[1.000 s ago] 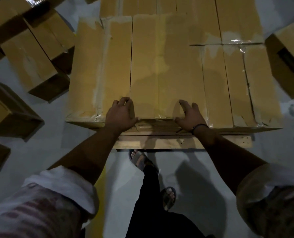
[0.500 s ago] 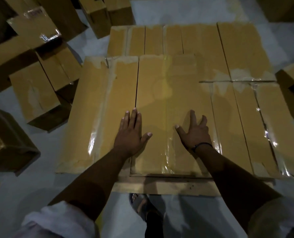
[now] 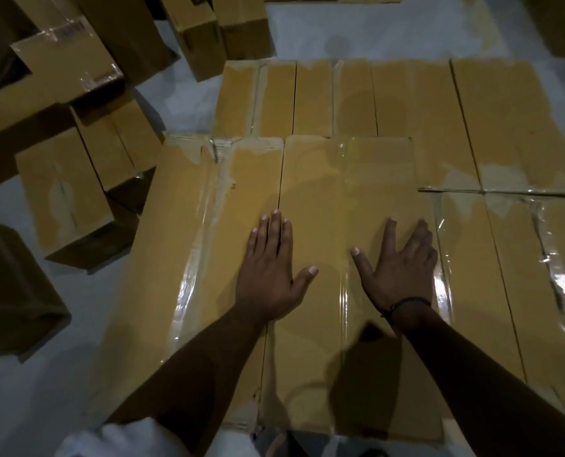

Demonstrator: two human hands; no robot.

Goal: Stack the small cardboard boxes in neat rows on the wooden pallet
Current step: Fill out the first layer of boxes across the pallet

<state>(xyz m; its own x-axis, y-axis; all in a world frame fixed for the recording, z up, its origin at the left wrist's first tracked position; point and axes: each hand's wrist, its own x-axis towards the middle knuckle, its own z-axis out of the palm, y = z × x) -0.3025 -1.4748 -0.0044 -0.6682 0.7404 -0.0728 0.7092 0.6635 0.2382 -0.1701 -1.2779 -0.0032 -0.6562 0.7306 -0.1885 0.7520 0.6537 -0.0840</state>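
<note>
Long taped cardboard boxes lie side by side in rows in front of me; the pallet beneath them is hidden. My left hand [image 3: 269, 268] lies flat with straight fingers on the top of the middle front box [image 3: 337, 192], at its left seam. My right hand [image 3: 401, 267] rests spread on the same box near its right edge. Another box [image 3: 189, 245] sits flush to the left, and further boxes [image 3: 512, 258] lie to the right. A back row of boxes [image 3: 357, 97] runs behind.
Loose cardboard boxes [image 3: 76, 179] stand scattered on the pale floor [image 3: 43, 400] to the left, some stacked and tilted. More boxes [image 3: 208, 31] stand at the top left. A box corner [image 3: 564, 21] shows at the top right.
My hands moved from gripping the box's near edge to lying flat on its top. The view has shifted forward over the stack, so the pallet's front plank is out of sight.
</note>
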